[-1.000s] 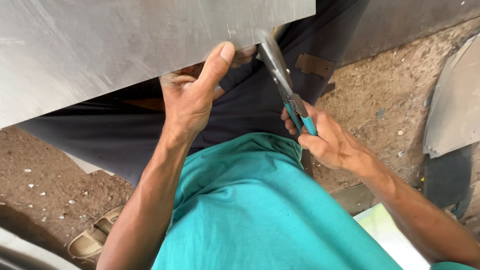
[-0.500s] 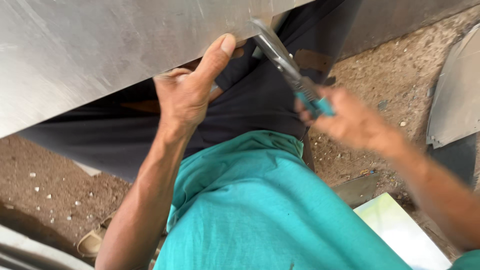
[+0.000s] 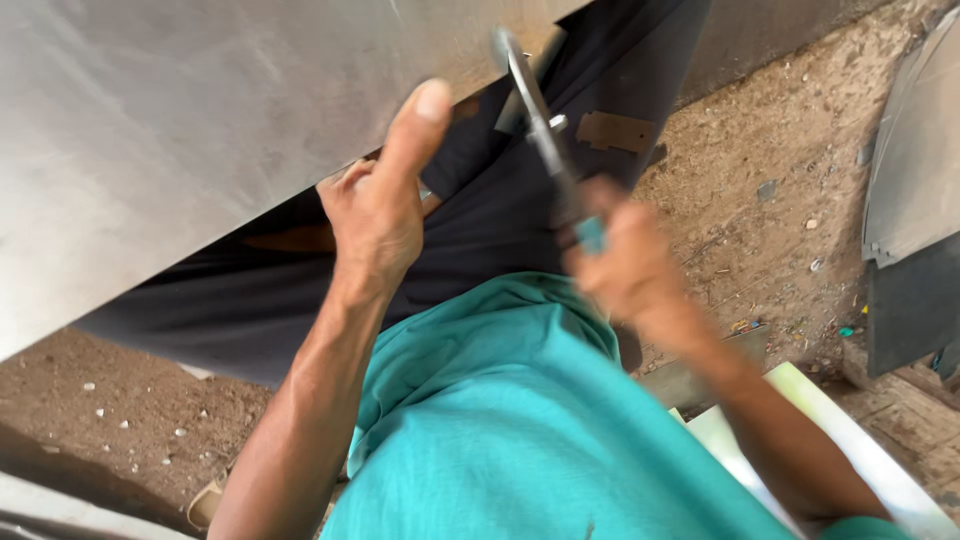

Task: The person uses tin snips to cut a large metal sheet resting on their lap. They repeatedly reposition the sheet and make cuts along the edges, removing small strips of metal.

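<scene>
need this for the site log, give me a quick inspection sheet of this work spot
surface: bare dirt ground strewn with small stones and scraps
job's things: large grey metal sheet held at its lower edge; pliers with teal handles, nose at the sheet's edge
clutter: small metal offcut on dark cloth; pale board lower right
grip: left hand grasps the sheet edge, thumb up; right hand closed on the pliers handles, blurred
cables: nothing seen
surroundings: another metal sheet at right
</scene>
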Available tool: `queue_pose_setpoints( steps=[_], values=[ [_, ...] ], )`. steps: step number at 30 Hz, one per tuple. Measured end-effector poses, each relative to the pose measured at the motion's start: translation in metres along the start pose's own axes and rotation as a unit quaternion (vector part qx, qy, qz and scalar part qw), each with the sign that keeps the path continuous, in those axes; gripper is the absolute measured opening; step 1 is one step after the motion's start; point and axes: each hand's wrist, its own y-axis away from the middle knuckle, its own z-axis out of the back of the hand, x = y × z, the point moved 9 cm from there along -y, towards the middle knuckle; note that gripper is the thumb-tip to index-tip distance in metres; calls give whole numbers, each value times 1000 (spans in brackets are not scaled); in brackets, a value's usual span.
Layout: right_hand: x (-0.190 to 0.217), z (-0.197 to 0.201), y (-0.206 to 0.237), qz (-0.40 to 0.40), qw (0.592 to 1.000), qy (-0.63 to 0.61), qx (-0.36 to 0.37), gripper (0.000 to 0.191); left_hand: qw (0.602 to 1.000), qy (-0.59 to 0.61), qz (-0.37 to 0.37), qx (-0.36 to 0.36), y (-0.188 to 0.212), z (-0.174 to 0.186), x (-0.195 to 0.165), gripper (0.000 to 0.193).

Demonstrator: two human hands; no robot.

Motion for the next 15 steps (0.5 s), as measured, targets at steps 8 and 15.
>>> queue_pose_setpoints(
  steps=[8,15],
  values=[
    [-21,10,-9,120,965,23,232,46,999,-21,20,-11,7,14,-3,33],
    [-49,19,-29,58,964,101,238,26,1000,22,10,-9,8,15,2,33]
  ],
)
